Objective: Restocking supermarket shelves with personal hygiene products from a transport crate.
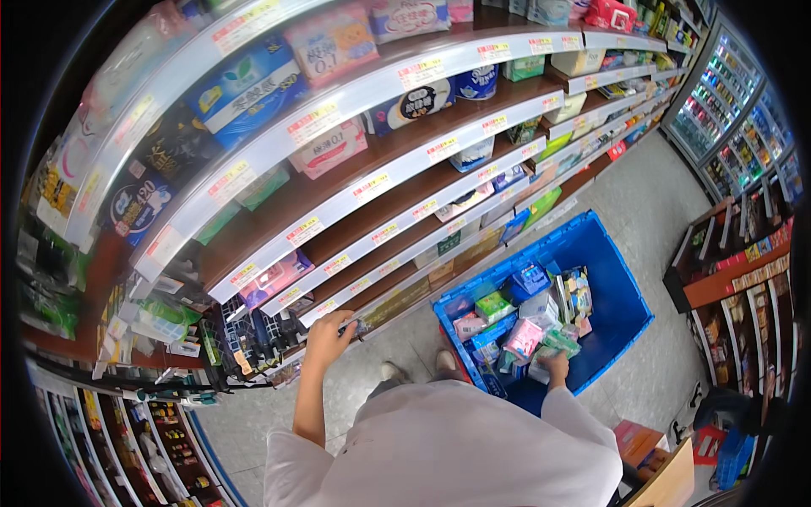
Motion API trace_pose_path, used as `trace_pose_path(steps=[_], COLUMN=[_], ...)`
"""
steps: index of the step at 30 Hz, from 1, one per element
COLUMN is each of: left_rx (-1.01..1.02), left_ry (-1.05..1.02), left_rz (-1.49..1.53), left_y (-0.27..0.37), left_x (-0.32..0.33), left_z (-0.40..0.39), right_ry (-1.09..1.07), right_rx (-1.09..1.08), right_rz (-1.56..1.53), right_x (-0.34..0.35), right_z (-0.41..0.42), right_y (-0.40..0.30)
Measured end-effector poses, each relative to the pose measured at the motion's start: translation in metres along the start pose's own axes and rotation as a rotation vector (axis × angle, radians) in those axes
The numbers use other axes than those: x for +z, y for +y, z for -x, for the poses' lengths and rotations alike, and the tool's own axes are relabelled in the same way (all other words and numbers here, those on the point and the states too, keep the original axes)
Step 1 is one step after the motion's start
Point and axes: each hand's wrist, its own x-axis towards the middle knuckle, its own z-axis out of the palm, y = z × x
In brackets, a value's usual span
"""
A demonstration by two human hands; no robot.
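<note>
A blue plastic crate (618, 339) stands on the floor before me, partly filled with packs. My right hand (555, 366) reaches down into it among the goods, at a green pack (561, 341); its fingertips are partly hidden, so its grip is unclear. Close by lie a pink pack (523, 338), a white pack (540, 309), a bright green pack (494, 307) and a dark blue pack (530, 281). My left hand (329, 337) is at the edge of a low shelf, fingers bent, with a small dark thing by its thumb that I cannot make out.
Tiered store shelves (405, 142) with sanitary pads and tissues curve along the left and front. Lit drink coolers (716, 101) stand far right. Snack racks (728, 272), a cardboard box (640, 440) and another person's dark sleeve (722, 409) are at the right. Hanging goods (253, 339) jut out left.
</note>
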Motion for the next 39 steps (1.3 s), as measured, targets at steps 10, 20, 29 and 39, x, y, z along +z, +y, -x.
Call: trace_pose_path(steps=[10,20,29,39], left_rx=[0.144,0.309,0.324,0.480], left_ry=[-0.211,-0.334,-0.217,0.113], left_rz=[0.563,1.488,1.382,0.749], left_y=[0.045,0.124,0.107,0.084], left_x=[0.006,-0.037,-0.040,-0.043], left_z=[-0.029,-0.034,-0.029,-0.034], right_ry=[-0.626,-1.001,-0.693,-1.434], right_rx=[-0.821,-1.409,-1.756,-1.091], right_rz=[-1.264,-1.298,-1.011,-1.122], right_x=[-0.127,-0.169,-0.160,-0.124], right_z=[0.143,0.300,0.337,0.335], right_y=[-0.158,-0.262,-0.272,-0.268])
